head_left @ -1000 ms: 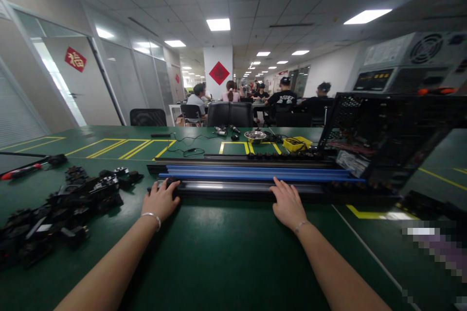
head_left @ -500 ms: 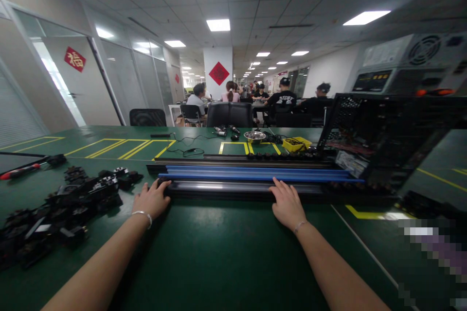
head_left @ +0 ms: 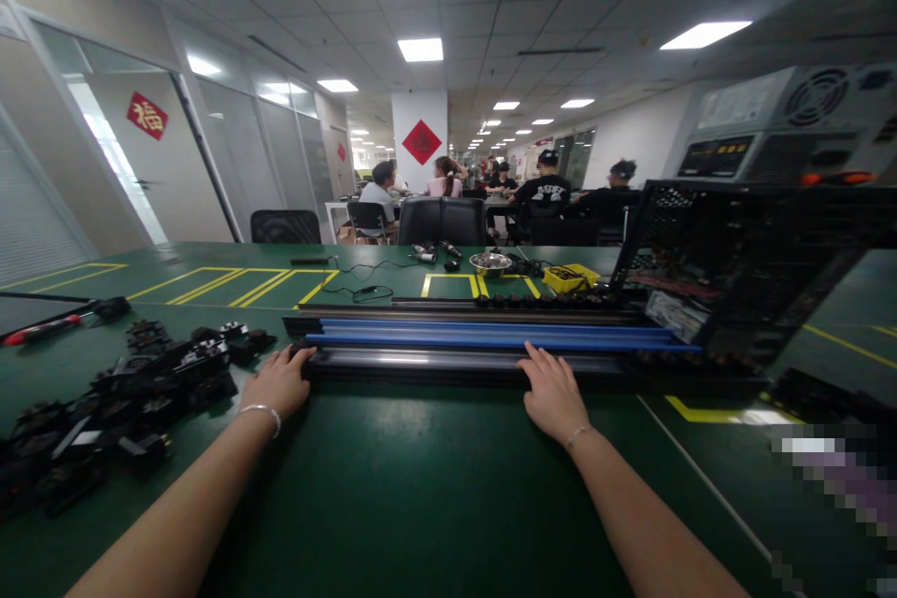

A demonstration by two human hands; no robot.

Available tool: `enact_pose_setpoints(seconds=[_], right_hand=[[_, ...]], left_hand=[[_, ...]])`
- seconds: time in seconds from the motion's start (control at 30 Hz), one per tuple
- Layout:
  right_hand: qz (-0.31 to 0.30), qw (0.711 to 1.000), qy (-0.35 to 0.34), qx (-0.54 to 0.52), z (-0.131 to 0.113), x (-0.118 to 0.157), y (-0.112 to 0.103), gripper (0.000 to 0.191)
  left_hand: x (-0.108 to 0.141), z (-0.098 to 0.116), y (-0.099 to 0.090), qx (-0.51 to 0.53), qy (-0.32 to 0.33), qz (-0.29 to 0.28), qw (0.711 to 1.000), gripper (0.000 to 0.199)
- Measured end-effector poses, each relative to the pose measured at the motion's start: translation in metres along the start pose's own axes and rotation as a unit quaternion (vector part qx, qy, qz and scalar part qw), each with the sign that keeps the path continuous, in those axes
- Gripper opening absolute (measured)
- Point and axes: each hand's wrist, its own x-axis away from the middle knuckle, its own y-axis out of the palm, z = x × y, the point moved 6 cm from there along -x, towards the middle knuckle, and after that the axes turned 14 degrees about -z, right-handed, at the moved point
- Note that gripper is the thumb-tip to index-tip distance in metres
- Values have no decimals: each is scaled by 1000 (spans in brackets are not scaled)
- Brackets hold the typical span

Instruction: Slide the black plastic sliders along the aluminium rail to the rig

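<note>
A long dark metal rail (head_left: pixel 420 359) with a shiny top lies across the green table, in front of a blue rail (head_left: pixel 483 334). My right hand (head_left: pixel 557 394) rests on the dark rail's near side, right of its middle, fingers stretched out and laid over the top. At the left end, my left hand (head_left: pixel 275 385) has its fingers bent together around a small black spot; what they hold is too dark to make out. Left of that hand spreads a heap of black plastic and metal parts (head_left: pixel 150 383).
An open computer case (head_left: pixel 743 262) with grey boxes on top stands at the right. Behind the rails are a metal bowl (head_left: pixel 489 263), a yellow tray (head_left: pixel 569 277) and cables. A red-handled tool (head_left: pixel 46 330) lies far left. People sit at tables beyond.
My left hand has shifted slightly left and toward me, to the rail's end. My right hand stays in place on the rail.
</note>
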Motion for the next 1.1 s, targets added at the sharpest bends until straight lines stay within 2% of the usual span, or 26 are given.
enact_pose_setpoints(seconds=[0.37, 0.6, 0.8, 0.97, 1.1], right_hand=[[2, 1000, 0, 1, 0, 0, 1, 49], [-3, 1000, 4, -3, -1, 1, -2, 48], [-4, 1000, 6, -1, -1, 1, -1, 48], [-2, 1000, 7, -2, -1, 0, -1, 48], [1, 1000, 4, 0, -1, 1, -1, 49]], left_hand=[[-2, -9, -1, -4, -4, -10, 1000, 61], [-7, -23, -1, -12, -17, -1, 1000, 59], [-5, -60, -2, -26, -68, -2, 997, 53], [8, -93, -16, -47, -130, 73, 988, 51], [12, -129, -24, -2, -211, 86, 974, 57]])
